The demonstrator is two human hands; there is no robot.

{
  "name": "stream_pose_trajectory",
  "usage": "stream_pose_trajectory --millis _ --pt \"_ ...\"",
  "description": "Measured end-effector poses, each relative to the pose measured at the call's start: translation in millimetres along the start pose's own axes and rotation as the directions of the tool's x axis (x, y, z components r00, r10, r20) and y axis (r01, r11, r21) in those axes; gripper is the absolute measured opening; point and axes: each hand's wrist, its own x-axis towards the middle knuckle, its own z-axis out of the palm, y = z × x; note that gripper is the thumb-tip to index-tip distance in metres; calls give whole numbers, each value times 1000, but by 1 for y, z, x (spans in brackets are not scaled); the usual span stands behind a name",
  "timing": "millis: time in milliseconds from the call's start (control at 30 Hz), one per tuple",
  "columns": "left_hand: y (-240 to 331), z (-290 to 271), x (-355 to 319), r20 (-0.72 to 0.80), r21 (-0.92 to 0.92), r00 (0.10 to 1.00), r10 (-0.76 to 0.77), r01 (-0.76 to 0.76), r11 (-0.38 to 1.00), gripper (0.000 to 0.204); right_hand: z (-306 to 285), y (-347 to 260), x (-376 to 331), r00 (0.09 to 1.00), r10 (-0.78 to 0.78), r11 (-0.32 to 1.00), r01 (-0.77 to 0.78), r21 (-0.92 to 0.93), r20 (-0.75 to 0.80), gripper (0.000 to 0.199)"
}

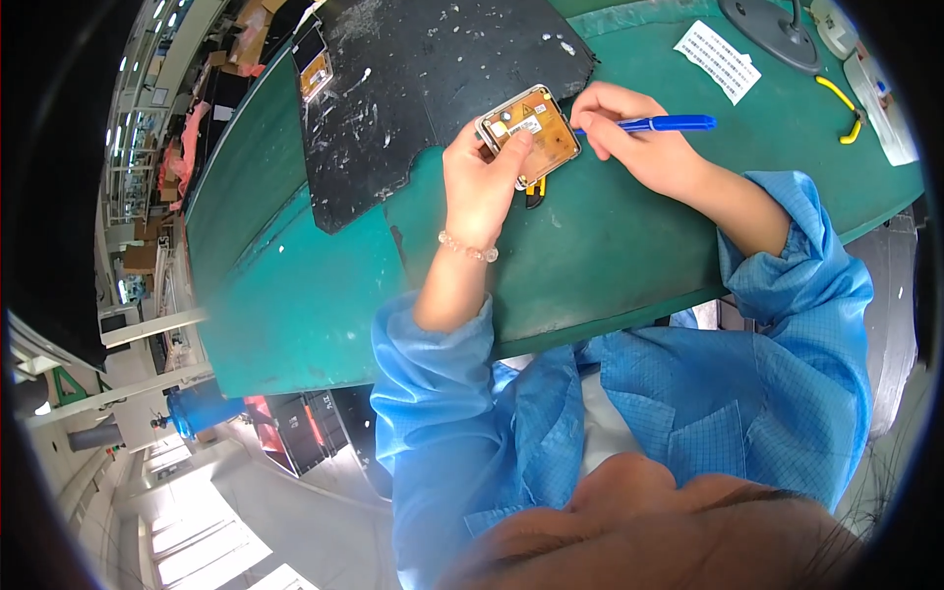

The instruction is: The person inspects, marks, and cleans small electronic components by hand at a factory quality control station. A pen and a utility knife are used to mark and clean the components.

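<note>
A small rectangular electronic module, amber-coloured with a pale frame and a white label, is gripped in my left hand. My left thumb presses on its face and the fingers go behind it, partly hidden. My right hand holds a blue pen with its capped or rounded end pointing right. The pen's other end is at the module's right edge; whether it touches cannot be made out. Below the module a yellow-and-black tool handle lies on the green mat, mostly covered.
A scuffed black mat lies at the far left, with a similar module on its edge. Farther right are a paper label sheet, a grey stand base, a yellow-handled tool and a white tray.
</note>
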Motion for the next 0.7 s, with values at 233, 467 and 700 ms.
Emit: stream_pose_trajectory --millis 233,467,700 --pt "1 0 0 -13 32 1000 -14 15 999 25 2 6 1 1000 -16 997 15 -78 -18 23" --pt "1 2 1 -19 46 1000 -17 18 999 24 3 6 0 999 -39 997 39 -72 -9 24" --pt "1 1 0 -31 53 1000 -7 9 999 24 6 5 0 998 -56 996 54 -78 -22 25"
